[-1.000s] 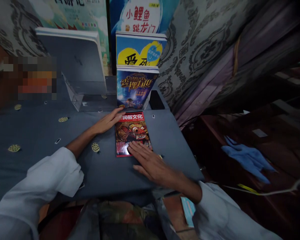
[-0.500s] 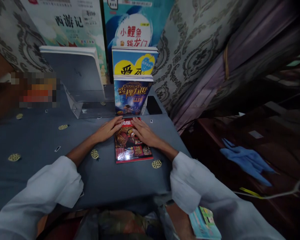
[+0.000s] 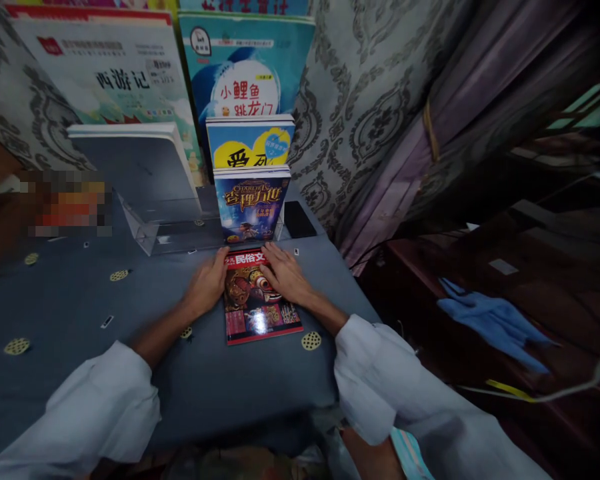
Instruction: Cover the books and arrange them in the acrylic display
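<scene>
A red magazine with a mask on its cover lies flat on the blue-grey tablecloth. My left hand rests against the magazine's upper left edge, fingers curled at the top corner. On the upper right part of the cover lies my right hand, palm down. Just behind the magazine a dark blue book stands upright in a clear stand, with a yellow and blue book behind it.
A clear acrylic book stand holds a grey book at the left. Two large picture books lean on the patterned wall. A black phone lies by the stand. Right of the table's edge are curtains and a blue cloth.
My right hand slid from the magazine's lower right corner up to its top half. My left hand shifted to the top left edge. The view tilted upward.
</scene>
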Motion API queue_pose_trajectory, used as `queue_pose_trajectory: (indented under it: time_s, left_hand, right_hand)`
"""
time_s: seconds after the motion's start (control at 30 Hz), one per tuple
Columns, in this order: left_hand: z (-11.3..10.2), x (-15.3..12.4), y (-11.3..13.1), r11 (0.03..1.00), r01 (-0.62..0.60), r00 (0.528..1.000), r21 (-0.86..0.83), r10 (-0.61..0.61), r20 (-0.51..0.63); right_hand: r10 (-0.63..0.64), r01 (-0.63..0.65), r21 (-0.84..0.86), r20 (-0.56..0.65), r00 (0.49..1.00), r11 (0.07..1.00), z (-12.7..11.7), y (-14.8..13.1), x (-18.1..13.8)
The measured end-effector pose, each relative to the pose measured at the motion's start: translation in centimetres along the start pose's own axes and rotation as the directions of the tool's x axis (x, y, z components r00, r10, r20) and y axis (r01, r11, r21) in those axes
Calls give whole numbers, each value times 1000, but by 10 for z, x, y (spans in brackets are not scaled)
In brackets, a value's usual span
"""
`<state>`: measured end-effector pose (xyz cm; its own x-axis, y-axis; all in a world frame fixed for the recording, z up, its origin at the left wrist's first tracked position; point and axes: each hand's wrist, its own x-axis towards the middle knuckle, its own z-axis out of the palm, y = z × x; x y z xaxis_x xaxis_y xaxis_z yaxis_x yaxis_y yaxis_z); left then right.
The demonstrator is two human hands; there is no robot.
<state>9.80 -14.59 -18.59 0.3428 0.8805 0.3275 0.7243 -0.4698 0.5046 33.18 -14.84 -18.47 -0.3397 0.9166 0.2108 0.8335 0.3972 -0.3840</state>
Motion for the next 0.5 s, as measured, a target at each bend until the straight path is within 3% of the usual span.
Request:
queue_pose_trajectory:
  time_s: [0.13, 0.23, 0.4, 0.5]
  left_hand:
    - [-2, -2, 3, 993, 12, 1000, 117, -11, -17]
    - [-3, -3, 8, 995, 26, 999, 95, -24, -21]
    - [-2, -5, 15, 980, 82, 995, -182, -90, -35]
    - [0, -3, 13, 885, 143, 984, -443, -176, -35]
  right_hand:
    - [30, -30, -19, -30, 999, 999, -2, -3, -2]
    - [47, -48, -29, -24, 999, 998, -3, -4, -4]
    - [23, -22, 14, -53, 998, 1000, 0, -3, -4]
    - [35, -34, 39, -49, 998, 999, 1, -4, -5]
